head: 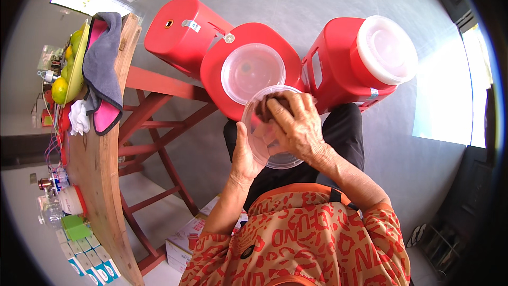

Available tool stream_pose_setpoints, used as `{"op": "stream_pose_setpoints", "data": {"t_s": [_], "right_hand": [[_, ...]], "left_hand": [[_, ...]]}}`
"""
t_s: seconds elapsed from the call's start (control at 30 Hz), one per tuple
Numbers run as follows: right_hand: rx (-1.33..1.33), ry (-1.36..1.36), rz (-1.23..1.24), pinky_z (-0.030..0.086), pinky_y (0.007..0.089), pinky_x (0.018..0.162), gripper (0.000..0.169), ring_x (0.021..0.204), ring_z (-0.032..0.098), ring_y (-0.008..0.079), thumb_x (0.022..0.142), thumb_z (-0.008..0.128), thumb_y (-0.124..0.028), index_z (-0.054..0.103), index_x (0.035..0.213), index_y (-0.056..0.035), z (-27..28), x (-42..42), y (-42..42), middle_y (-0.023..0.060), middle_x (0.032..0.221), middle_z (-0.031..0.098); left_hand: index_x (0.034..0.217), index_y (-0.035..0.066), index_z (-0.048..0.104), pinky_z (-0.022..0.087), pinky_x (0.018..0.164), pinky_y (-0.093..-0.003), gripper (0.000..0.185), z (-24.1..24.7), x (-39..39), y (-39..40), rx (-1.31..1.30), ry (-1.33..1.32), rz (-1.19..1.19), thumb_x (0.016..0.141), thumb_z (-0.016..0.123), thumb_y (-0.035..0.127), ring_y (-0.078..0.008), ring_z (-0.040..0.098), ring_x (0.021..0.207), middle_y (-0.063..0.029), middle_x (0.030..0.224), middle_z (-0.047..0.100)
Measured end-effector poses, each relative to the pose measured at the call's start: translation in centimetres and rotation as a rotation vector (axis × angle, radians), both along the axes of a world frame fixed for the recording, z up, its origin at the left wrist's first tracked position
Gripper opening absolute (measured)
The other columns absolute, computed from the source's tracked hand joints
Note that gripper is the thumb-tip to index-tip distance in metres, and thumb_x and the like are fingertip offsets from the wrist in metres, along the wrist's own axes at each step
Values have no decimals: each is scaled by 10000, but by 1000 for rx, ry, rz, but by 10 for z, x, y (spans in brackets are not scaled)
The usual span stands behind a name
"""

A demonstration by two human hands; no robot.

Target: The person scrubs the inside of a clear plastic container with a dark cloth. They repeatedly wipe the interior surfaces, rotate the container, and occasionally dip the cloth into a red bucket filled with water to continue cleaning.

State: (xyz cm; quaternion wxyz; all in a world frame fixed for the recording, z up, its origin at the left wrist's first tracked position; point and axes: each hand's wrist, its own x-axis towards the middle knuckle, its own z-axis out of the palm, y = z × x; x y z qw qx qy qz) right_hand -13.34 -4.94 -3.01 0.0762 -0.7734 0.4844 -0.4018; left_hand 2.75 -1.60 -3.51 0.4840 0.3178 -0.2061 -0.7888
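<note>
My left hand (pixel 245 155) grips the rim of a clear, round plastic lid or shallow container (pixel 256 139), held tilted above my lap. With my right hand (pixel 299 125) I press a bunched dark brown cloth (pixel 266 109) against it near the top; the palm hides part of the cloth. Just beyond stands a red plastic container (pixel 216 73) with a translucent round top (pixel 254 72). To its left is another red container (pixel 174 28) with a small hole in one face. A third red container (pixel 337 47), on the right, bears a white round lid (pixel 387 49).
A wooden table (pixel 101 174) on red legs runs along the left. On it are a grey-and-pink cloth (pixel 104 55), a yellow-green fruit dish (pixel 81 67), a white cloth (pixel 79 118) and several small boxes (pixel 89 260). A printed carton (pixel 184 242) sits below.
</note>
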Motion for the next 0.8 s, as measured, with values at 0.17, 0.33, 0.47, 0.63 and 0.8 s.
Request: {"op": "stream_pose_setpoints", "data": {"t_s": [0.17, 0.33, 0.47, 0.63, 0.8], "right_hand": [[-6, 12, 121, 485, 436, 810, 442, 1007, 559, 308, 731, 700, -216, 667, 1161, -118, -6, 22, 27, 136, 1198, 553], [-32, -13, 226, 487, 438, 827, 399, 1034, 548, 290, 748, 676, -181, 690, 1143, -124, -15, 20, 46, 98, 1202, 555], [-30, -69, 202, 478, 412, 782, 407, 971, 555, 287, 701, 731, -177, 689, 1103, -128, 4, 21, 25, 98, 1140, 560], [40, -85, -39, 480, 448, 886, 490, 1014, 576, 335, 714, 745, -161, 668, 1197, -122, 2, 17, -10, 133, 1217, 572], [-18, -74, 148, 454, 498, 933, 472, 1032, 545, 349, 733, 749, -214, 687, 1198, -154, -3, 17, 2, 129, 1209, 548]], "left_hand": [[1575, 186, 263, 435, 1098, -419, 674, -14, 7, 3, 65, 105, 147, 1041, 359, 585, -207, 521, 1265, -26, 1309, 550], [1616, 161, 103, 385, 1142, -443, 865, 0, 3, 0, 12, 96, 0, 984, 298, 718, -338, 468, 1353, -213, 1504, 406], [1610, 167, 135, 391, 1139, -421, 833, -12, 4, 5, 45, 32, 75, 995, 331, 692, -267, 397, 1414, -127, 1560, 348], [1603, 256, 111, 438, 1106, -484, 824, 10, -4, 1, -37, 20, -32, 969, 383, 707, -283, 369, 1445, -80, 1621, 262], [1579, 215, 215, 373, 1156, -455, 752, 1, 1, -2, -19, 50, 68, 998, 355, 671, -273, 387, 1433, -88, 1581, 341]]}}
